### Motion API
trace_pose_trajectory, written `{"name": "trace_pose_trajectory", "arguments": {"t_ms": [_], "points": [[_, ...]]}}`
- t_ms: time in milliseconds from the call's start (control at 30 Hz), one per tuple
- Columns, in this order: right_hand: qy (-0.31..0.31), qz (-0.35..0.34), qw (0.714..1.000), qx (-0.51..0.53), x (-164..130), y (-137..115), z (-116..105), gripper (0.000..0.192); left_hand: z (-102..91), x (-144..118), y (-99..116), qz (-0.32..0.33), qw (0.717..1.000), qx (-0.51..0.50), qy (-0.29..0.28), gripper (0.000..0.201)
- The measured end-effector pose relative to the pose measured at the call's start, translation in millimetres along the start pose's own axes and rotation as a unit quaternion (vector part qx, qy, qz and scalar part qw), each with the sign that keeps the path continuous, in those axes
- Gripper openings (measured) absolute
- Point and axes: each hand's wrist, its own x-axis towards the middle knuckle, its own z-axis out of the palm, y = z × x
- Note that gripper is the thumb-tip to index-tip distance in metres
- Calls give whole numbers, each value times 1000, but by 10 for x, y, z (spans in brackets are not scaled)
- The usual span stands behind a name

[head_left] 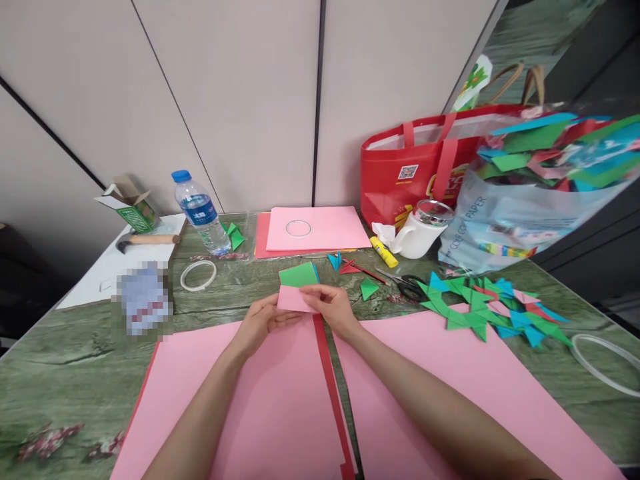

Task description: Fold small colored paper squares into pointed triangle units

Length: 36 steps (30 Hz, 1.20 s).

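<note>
Both forearms are bare, without sleeves, rings or watch.

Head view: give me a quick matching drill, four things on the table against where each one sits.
Things:
1. water bottle
2. scissors
3. pink piece
4. tape ring

Places:
A. held in both hands, left hand and right hand
B. left of the hands, flat on the green table
C. far left, standing near the wall
D. right of the hands, by the white mug

Pairs: 1-C, 2-D, 3-A, 4-B
</note>
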Motion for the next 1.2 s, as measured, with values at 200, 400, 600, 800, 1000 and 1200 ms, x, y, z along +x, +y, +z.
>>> {"name": "trace_pose_trajectory", "arguments": {"t_ms": [200,400,600,800,1000,1200], "points": [[9,-7,1000,-3,4,10,-4,17,10,25,-55,52,995,54,60,41],[5,6,1000,14,4,6,4,15,3,38,-58,77,985,100,117,46],[11,28,998,59,10,22,29,15,2,46,-19,111,964,133,200,34],[122,7,990,66,34,33,20,22,27,21,-52,179,928,192,266,22],[121,-8,992,30,-26,-60,59,25,105,29,-127,129,952,198,195,42],[-14,-2,1000,20,-73,-69,119,18,139,12,-80,147,950,217,167,24]]}}
